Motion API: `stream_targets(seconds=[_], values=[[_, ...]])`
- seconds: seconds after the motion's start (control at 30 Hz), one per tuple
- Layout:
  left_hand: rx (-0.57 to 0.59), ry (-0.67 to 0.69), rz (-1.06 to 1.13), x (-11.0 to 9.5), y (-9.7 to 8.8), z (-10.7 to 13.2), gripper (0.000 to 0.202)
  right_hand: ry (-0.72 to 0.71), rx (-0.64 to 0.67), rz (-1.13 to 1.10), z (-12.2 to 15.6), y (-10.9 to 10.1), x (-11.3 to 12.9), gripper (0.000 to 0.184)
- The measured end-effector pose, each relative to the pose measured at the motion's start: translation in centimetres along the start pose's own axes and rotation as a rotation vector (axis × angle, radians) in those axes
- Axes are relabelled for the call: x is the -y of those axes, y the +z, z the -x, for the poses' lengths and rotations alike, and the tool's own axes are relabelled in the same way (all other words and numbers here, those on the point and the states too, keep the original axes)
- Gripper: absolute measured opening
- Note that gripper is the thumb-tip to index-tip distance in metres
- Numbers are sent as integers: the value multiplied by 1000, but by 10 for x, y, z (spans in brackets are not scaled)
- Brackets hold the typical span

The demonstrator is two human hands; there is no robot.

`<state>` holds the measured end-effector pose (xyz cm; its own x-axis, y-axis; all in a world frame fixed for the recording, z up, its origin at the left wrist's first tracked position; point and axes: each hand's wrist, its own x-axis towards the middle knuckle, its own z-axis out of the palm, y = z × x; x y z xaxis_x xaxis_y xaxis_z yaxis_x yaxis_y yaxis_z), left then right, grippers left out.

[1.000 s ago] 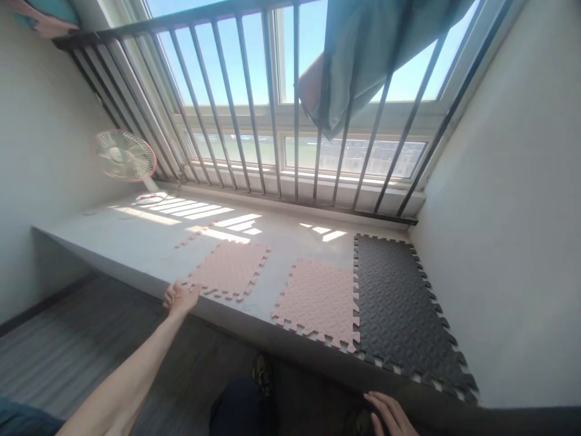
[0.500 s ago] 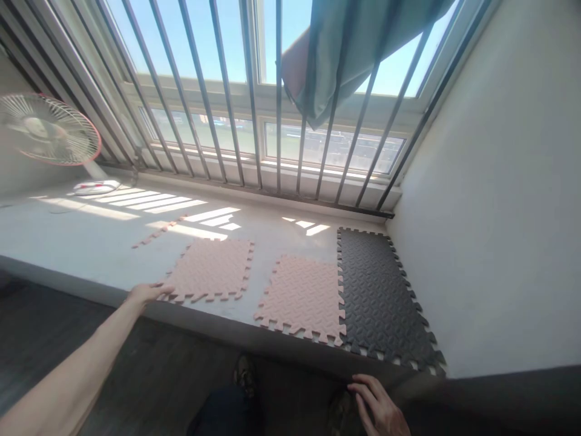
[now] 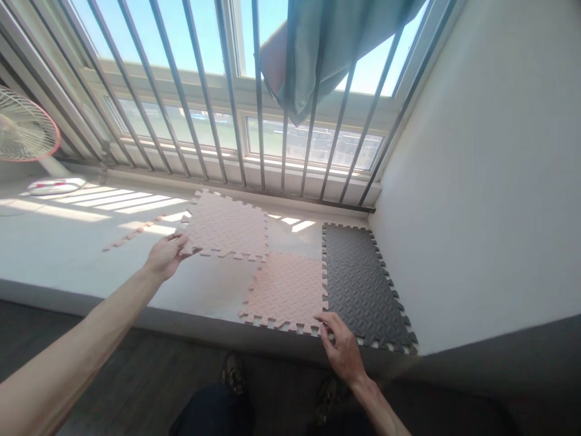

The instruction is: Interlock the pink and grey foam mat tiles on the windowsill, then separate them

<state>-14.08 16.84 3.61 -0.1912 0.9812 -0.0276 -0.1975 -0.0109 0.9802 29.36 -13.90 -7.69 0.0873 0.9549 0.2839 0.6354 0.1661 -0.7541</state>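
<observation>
Well to the left of the left hand, a fan stands on the ledge, and a thin pink strip lies just beyond that hand. The left hand is pinched shut on the near left corner of a pink foam tile. The tile seems raised and tilted off the ledge, though the angle makes that hard to confirm. Its near right corner reaches a second pink tile, which lies flat. The right hand is open, with its fingertips pressing that flat tile's near right corner, where its teeth lock into a dark grey mat. Held by one corner, the floppy tile could sag or slip from the pinch. A sideways shove could pull the flat tile's teeth out of the grey mat.
</observation>
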Motion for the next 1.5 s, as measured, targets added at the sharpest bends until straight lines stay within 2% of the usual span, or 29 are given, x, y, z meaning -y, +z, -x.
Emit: stream_targets(seconds=[0.1, 0.2, 0.27, 0.37, 0.47, 0.57, 0.7, 0.77, 0.87, 1.07, 1.2, 1.37, 1.5], values=[[147, -72, 80, 15, 61, 17, 10, 181, -103, -272, -73, 17, 11, 45], [237, -119, 133, 40, 111, 34, 15, 369, -127, -624, -135, 29, 5, 65], [278, -157, 137, 58, 133, 41, 21, 433, -174, -716, -165, 30, -7, 69], [259, -241, 87, 81, 151, 44, 29, 497, -259, -627, -192, 23, -30, 72], [290, -306, 57, 99, 160, 40, 44, 514, -274, -546, -208, 13, -51, 72], [340, -230, 29, 117, 169, 31, 61, 508, -244, -456, -220, 9, -66, 70], [406, -54, -446, 143, 174, 19, 82, 494, -144, -216, -222, 12, -78, 62], [450, -8, -621, 155, 172, 17, 84, 475, -102, -65, -215, 15, -81, 56], [468, 32, -702, 171, 163, 20, 82, 410, -40, 140, -198, 20, -81, 54], [562, 190, -976, 190, 151, 18, 73, 174, 198, 410, -175, 35, -72, 52], [578, 199, -1119, 195, 152, 4, 68, 61, 329, 693, -183, 42, -75, 62], [590, 168, -1166, 197, 155, -16, 79, 73, 347, 725, -203, 38, -81, 61], [560, 159, -1208, 201, 156, -21, 84, 89, 342, 721, -210, 35, -82, 58]])
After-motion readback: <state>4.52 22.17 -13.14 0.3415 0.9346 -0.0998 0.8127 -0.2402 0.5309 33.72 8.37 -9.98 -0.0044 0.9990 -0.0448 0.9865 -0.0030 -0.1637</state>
